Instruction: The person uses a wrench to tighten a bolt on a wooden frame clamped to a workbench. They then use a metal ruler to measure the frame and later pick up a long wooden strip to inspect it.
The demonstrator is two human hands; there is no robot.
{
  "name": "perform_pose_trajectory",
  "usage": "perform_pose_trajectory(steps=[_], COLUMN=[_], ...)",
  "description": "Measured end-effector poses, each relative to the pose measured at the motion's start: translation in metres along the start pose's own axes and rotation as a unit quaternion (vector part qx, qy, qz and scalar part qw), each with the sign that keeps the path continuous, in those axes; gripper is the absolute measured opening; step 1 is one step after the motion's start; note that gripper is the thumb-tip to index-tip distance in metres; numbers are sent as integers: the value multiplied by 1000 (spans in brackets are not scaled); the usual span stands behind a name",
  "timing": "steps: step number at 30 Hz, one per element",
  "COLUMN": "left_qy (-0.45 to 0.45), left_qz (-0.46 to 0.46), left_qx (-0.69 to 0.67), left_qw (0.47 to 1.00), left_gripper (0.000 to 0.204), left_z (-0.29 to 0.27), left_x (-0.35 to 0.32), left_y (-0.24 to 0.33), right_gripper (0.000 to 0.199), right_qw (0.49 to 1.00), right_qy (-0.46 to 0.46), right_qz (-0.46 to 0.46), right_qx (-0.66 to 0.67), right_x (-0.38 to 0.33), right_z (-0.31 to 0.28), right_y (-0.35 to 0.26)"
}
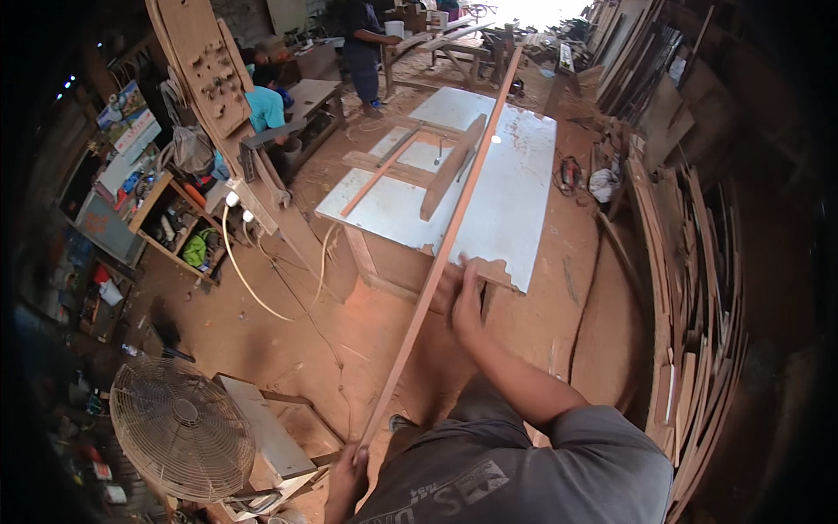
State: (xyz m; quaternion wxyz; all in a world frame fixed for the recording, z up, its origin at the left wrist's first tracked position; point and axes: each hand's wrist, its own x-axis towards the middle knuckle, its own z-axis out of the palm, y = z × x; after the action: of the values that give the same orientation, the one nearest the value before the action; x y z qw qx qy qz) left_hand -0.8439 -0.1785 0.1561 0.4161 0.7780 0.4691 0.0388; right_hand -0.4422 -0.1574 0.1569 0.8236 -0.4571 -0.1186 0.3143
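My left hand closes around the near end of a slim, reddish-brown wooden strip, straight and narrow-edged, above a worn white-topped table. That near end is hidden in my grip, while my right hand, blurred with thumb raised, is beside the strip at the table's near edge, its fingers too obscured to tell whether they hold it. The strip's long axis runs from lower left to upper right, pointing away from me past the table's far edge.
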Motion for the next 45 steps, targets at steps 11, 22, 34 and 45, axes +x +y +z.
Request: perform_pose_trajectory(steps=[11,22,34,45], left_qy=[-69,15,-24,27], left_qz=[-104,-14,-89,6], left_qx=[108,127,136,118], left_qw=[986,992,986,993], left_gripper=[45,31,37,42], left_z=[-101,-144,-156,-133], left_x=[-144,-187,-143,-121], left_y=[-216,-327,-300,-321], right_gripper=[84,99,104,100], right_qw=[860,884,772,744], right_qy=[132,51,48,58], right_qz=[-128,-51,0,-2], right_qx=[-476,-461,-634,-666], right_x=[60,35,62,80], right_z=[-43,28,47,42], right_y=[165,202,181,182])
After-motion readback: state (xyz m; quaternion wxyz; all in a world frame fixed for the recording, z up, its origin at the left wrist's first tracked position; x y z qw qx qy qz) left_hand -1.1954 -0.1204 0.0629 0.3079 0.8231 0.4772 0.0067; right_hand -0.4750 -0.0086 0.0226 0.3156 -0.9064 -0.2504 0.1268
